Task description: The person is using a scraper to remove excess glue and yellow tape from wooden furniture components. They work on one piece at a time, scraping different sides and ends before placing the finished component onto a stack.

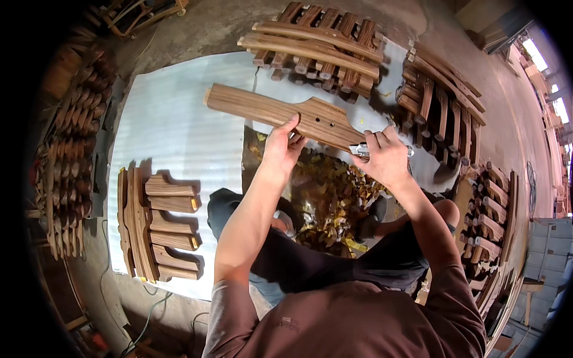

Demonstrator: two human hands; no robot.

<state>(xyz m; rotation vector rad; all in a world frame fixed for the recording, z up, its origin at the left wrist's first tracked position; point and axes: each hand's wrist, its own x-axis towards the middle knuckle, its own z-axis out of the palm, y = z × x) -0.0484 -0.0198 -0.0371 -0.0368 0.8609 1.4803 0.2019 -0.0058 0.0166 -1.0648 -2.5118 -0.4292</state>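
A long brown wooden furniture part (262, 112) with a flared, shaped section and two dark holes is held up in front of me. My left hand (283, 147) grips its lower edge near the middle, thumb on the face and fingers underneath. At its narrow right end my right hand (385, 156) is closed around a small silver metal tool (359, 149), whose front end is against or very close to the wood. My fingers cover most of the tool, so its exact kind is unclear. Below the wood, yellow and brown scraps (331, 194) are heaped between my legs.
Stacks of similar wooden parts (313, 45) lie beyond the work, with more at the far right (439, 98). Other parts (170, 230) rest on the pale sheet (173, 119) at left. Wooden piles (74, 149) line the left side, and a cable (143, 328) runs along the floor.
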